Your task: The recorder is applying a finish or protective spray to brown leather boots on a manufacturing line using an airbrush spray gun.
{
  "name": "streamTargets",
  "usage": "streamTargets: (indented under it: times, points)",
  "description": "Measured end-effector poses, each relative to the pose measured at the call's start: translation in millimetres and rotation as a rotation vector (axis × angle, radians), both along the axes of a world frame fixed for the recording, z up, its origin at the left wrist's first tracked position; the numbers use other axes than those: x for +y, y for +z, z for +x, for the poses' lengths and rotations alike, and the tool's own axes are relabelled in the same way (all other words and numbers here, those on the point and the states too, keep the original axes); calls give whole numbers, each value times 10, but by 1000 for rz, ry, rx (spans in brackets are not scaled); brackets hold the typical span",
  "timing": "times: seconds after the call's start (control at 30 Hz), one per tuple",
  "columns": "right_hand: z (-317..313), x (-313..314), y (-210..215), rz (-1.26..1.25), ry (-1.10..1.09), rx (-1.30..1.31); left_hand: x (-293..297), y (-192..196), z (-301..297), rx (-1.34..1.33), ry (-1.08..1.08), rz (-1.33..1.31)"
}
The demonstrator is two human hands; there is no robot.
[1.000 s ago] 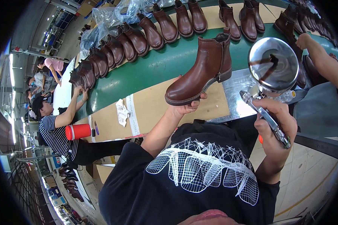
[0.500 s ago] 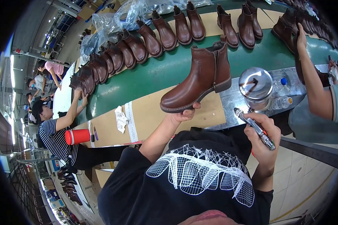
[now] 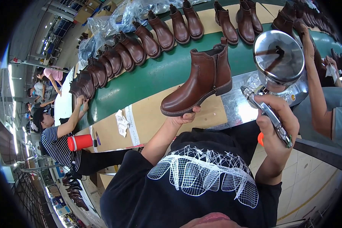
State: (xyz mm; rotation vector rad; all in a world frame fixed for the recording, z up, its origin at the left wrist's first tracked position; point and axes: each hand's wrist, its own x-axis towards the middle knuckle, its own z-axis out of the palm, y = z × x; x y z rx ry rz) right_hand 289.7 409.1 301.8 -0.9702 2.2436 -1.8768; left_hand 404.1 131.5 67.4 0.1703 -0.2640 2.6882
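Note:
My left hand [image 3: 182, 119] is closed under the sole of a brown leather ankle boot [image 3: 199, 83], which it holds up with the toe to the left. The boot has a side zip and a pull loop at the top. In my right hand [image 3: 281, 127] is a metal spray gun [image 3: 269, 113], gripped by its handle. A shiny round silver cup [image 3: 279, 57] sits at the gun's far end, and the nozzle is turned toward the boot's heel, a short gap away. Part of the gun's handle is hidden by my fingers.
A green table [image 3: 121, 89] carries a long row of brown boots [image 3: 161, 33] and brown cardboard [image 3: 155, 110]. On it lie a white cloth [image 3: 122, 123] and a red container [image 3: 79, 142]. A person in stripes [image 3: 62, 138] handles boots at left; another person's arm [image 3: 317, 83] reaches in at right.
My right hand has moved the spray gun right and slightly up, and its silver cup looks larger. The boot in my left hand has barely shifted.

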Motion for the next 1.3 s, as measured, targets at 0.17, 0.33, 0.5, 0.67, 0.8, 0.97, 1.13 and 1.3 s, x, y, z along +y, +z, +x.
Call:
streamTargets:
  times: [0.17,0.33,0.5,0.67,0.8,0.97,1.13,1.3]
  points:
    - [35,33,-112,38,-3,-40,-30,-26,9,-40,4,4]
    - [95,60,-204,76,28,-41,-34,47,-17,-34,9,-25]
    - [147,45,-252,101,35,-93,-35,55,-65,-24,5,-16]
    - [201,21,-342,123,66,-160,-27,115,-82,-59,20,-4]
    - [204,9,-442,147,110,-173,-39,4,-41,-147,75,-75]
    - [102,80,-283,46,48,-190,-7,-42,-29,-29,38,111]
    - [-2,73,-95,-101,1,-97,36,9,42,-40,57,76]
    - [-68,18,-75,-78,-5,-14,-3,38,3,-58,87,41]
